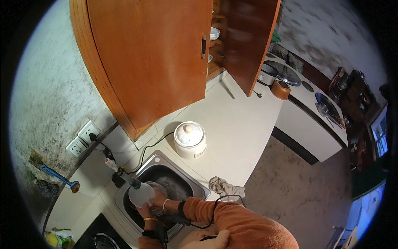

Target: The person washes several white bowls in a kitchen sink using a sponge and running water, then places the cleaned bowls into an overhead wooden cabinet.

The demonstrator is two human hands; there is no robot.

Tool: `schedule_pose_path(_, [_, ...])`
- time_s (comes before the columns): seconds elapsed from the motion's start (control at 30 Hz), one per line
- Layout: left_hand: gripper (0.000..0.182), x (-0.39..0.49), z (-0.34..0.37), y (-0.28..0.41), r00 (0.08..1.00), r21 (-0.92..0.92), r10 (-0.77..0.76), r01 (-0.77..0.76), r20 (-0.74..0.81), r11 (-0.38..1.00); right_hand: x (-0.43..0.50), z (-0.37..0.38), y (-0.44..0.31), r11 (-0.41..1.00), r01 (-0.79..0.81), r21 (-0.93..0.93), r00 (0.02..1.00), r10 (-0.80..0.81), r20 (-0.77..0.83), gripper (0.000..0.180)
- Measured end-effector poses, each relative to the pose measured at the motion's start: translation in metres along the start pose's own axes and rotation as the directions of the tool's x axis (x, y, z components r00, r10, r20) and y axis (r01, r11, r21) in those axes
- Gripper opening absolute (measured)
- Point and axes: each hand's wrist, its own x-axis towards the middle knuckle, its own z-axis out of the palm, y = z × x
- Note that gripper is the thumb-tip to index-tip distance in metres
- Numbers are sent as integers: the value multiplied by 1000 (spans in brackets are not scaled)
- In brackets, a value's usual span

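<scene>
Both hands are over a stainless steel sink (158, 155) set in the worktop. A round white dish (140, 193), a plate or shallow bowl, is held at its edge between my left hand (145, 211) and my right hand (159, 198). The faucet (127, 179), a grey-white one with a green tip, is right above the dish; whether water runs cannot be told. Beneath the dish, partly hidden, a clear bowl or basin (158, 186) lies in the sink. Dark bands circle both wrists.
A white lidded electric pot (189, 143) stands behind the sink, its cord running to a wall socket (89, 132). A crumpled cloth (225, 186) lies at the worktop's edge. A blue-handled brush (59, 176) hangs left. An open cabinet door (248, 40) juts out above the worktop.
</scene>
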Motion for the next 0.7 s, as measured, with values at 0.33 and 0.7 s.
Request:
schedule_pose_path(0.33, [56,-8,7,17,956,-233,-63,132,285,964,21,7,13,925,263,-273,963,-234,134,43])
schedule_pose_path(0.7, [16,-15,4,16,980,-129,-112,134,163,983,10,-16,-8,906,148,-396,983,-90,162,25])
